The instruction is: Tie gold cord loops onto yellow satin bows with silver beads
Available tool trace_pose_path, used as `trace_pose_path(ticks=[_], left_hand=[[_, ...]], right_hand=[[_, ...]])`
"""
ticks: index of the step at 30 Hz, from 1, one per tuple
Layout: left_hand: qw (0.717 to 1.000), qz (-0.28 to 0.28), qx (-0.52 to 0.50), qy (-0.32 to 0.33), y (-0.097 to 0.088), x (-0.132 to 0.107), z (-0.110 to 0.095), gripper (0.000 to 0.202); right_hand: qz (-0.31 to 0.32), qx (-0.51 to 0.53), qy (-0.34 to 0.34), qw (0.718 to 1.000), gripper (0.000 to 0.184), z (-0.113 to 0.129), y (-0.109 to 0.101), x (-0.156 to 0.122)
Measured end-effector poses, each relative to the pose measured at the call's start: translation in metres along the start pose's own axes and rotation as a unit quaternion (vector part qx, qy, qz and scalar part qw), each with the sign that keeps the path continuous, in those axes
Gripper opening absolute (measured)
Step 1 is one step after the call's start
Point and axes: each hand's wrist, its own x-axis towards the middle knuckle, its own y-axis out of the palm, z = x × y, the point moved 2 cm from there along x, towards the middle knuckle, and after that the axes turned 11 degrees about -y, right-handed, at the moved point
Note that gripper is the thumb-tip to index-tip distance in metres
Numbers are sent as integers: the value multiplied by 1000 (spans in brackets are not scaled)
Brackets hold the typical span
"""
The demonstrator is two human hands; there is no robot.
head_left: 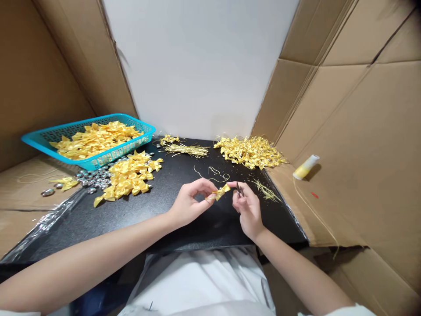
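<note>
A small yellow ribbon bow (222, 191) is pinched between the thumb and fingertips of my left hand (194, 197), above the black tabletop. Small dark-bladed scissors (239, 189) are gripped in my right hand (248, 208), blades pointing up. The right index fingertip reaches to the bow's right end and seems to touch it. A loose piece of gold cord (219, 175) lies curled just beyond the hands. To the right of my right hand are short gold cord offcuts (268, 192).
Yellow bows fill a blue basket (95, 164) at left. Before it lie loose bows (130, 177) and silver domed buttons (95, 179). Gold cord lengths (189, 150) and a heap of corded bows (250, 151) lie at the back. A thread spool (305, 167) rests on cardboard at right.
</note>
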Motion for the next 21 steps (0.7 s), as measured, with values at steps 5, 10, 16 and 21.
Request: trace_pose_path(ticks=[5,10,16,21], left_hand=[[999,34,-26,-28,4,0,2,15],[995,70,-43,-57,10,-1,3,18],[996,78,-29,-33,11,-3,2,32],[992,64,102,46,5,-2,1,17]], right_hand=[[-21,-31,41,998,35,0,1,5],[-9,-64,46,997,38,-1,4,6],[-13,-57,67,996,35,-6,7,7],[-11,-27,81,996,35,-8,6,6]])
